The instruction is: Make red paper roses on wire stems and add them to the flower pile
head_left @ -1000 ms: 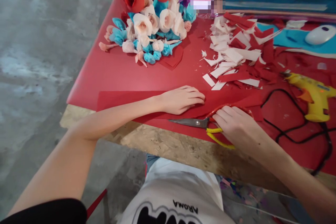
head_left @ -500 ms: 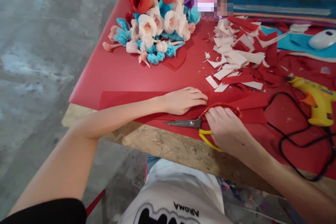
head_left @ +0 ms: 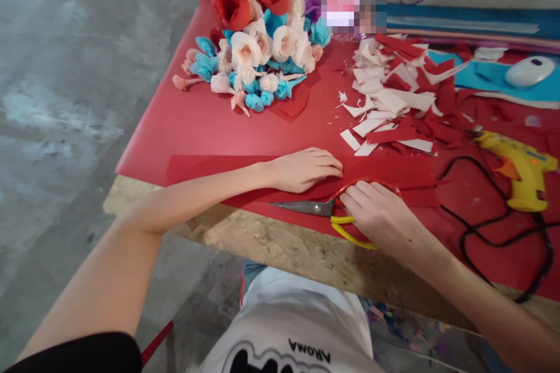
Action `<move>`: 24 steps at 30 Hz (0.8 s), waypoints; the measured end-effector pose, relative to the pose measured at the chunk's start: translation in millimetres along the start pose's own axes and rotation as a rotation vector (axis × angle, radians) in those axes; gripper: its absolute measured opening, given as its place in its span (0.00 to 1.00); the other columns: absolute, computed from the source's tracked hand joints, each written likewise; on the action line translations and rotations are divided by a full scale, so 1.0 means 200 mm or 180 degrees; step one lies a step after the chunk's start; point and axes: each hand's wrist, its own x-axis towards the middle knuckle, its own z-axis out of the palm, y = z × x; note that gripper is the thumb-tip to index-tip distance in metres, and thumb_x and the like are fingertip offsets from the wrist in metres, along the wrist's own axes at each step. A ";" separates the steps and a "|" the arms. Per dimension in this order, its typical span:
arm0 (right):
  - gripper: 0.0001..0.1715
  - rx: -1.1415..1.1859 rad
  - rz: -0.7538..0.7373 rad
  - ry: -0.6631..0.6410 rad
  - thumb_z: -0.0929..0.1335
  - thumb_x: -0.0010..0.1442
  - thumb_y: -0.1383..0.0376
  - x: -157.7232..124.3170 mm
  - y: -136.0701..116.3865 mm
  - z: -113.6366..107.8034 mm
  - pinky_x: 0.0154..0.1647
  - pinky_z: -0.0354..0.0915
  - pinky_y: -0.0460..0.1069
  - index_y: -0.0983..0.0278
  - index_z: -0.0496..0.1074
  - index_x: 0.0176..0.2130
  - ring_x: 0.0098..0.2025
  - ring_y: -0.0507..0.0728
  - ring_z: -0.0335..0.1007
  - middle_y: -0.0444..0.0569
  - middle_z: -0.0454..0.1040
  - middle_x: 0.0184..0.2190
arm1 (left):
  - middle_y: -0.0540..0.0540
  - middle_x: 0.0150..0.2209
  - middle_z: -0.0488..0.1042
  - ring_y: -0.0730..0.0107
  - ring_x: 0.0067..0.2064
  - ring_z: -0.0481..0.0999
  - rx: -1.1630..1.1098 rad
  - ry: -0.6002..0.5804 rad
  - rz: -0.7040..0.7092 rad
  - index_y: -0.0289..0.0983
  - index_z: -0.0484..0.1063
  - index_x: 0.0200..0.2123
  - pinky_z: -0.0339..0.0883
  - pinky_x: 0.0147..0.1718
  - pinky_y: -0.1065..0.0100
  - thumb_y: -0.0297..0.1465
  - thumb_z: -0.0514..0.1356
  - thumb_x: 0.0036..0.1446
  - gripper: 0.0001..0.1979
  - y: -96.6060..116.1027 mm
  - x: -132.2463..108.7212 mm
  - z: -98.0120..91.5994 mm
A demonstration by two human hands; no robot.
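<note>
A long strip of red paper (head_left: 205,166) lies along the front edge of the table. My left hand (head_left: 308,170) rests on it palm down, the fingers stretched out and slightly curled at the tips. Just to the right, my right hand (head_left: 371,207) is closed around scissors (head_left: 312,207). One handle loop is yellow, the other red. The dark blades point left, look closed, and lie near the paper's front edge. My right fingers also press close to the paper; whether they pinch it is hidden.
Paper flowers (head_left: 258,49) in red, white and blue stand at the back left. White and red paper scraps (head_left: 389,102) are heaped at the back right. A yellow glue gun (head_left: 520,166) with a black cord lies at the right, near a white computer mouse (head_left: 529,71).
The red paper's right end, raised or folded before, now lies flatter. Both hands stay in nearly the same place, and the view has shifted slightly.
</note>
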 end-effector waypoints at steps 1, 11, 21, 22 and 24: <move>0.11 0.0062 0.0019 -0.0003 0.61 0.56 0.77 0.00 0.00 0.01 0.31 0.49 0.51 0.69 0.69 0.29 0.29 0.58 0.58 0.52 0.67 0.25 | 0.38 0.51 0.72 0.61 0.52 0.68 -0.0149 0.0087 -0.0001 0.33 0.67 0.50 0.61 0.53 0.57 0.23 0.47 0.59 0.18 0.00 0.00 -0.01; 0.12 0.0027 0.0257 -0.0120 0.60 0.56 0.79 -0.10 0.00 0.00 0.28 0.53 0.49 0.70 0.70 0.33 0.30 0.57 0.64 0.53 0.71 0.28 | 0.40 0.45 0.76 0.68 0.48 0.72 -0.0524 0.0307 0.0058 0.34 0.73 0.42 0.68 0.48 0.63 0.18 0.44 0.59 0.19 0.08 -0.13 -0.12; 0.14 -0.0251 0.0403 -0.0264 0.61 0.50 0.81 -0.32 0.12 -0.01 0.30 0.55 0.50 0.72 0.71 0.33 0.29 0.59 0.65 0.54 0.73 0.29 | 0.39 0.48 0.74 0.63 0.49 0.70 0.0444 0.0094 0.0048 0.33 0.70 0.47 0.64 0.49 0.60 0.25 0.51 0.60 0.14 0.05 -0.16 -0.05; 0.14 -0.0346 0.0423 -0.0290 0.61 0.49 0.81 -0.33 0.11 -0.01 0.31 0.55 0.50 0.72 0.71 0.34 0.30 0.60 0.65 0.56 0.73 0.30 | 0.39 0.48 0.74 0.63 0.49 0.70 0.0495 0.0093 0.0060 0.33 0.70 0.47 0.64 0.50 0.60 0.25 0.51 0.60 0.14 0.04 -0.15 -0.04; 0.13 -0.0505 0.0461 -0.0315 0.61 0.50 0.79 -0.33 0.09 0.00 0.34 0.56 0.51 0.75 0.71 0.35 0.32 0.62 0.65 0.58 0.73 0.31 | 0.40 0.49 0.73 0.62 0.49 0.69 0.0600 0.0050 0.0053 0.33 0.69 0.48 0.63 0.51 0.60 0.26 0.50 0.60 0.14 0.04 -0.15 -0.03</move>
